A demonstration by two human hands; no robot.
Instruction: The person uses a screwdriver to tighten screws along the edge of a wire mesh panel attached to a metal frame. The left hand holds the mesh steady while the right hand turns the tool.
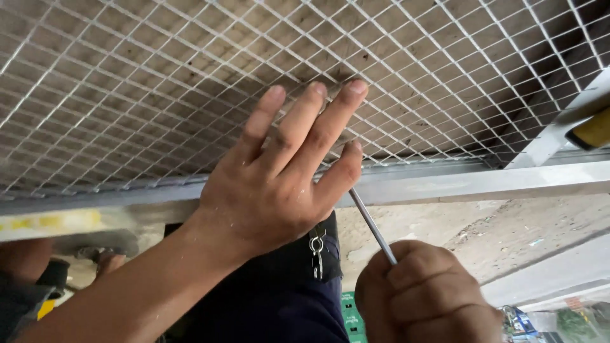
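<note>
Left hand [273,184] lies flat on the wire mesh panel [159,82], fingers [298,127] spread wide and holding nothing — fingertips just above the metal frame rail [483,181]. Right hand [426,295], well below the rail, is fisted around a screwdriver [372,228] whose shaft slants up to the rail's lower edge — open floor beyond.

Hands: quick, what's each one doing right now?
Left hand: open, fingers flat against the wire mesh.
Right hand: closed in a fist around a thin metal rod.
</note>
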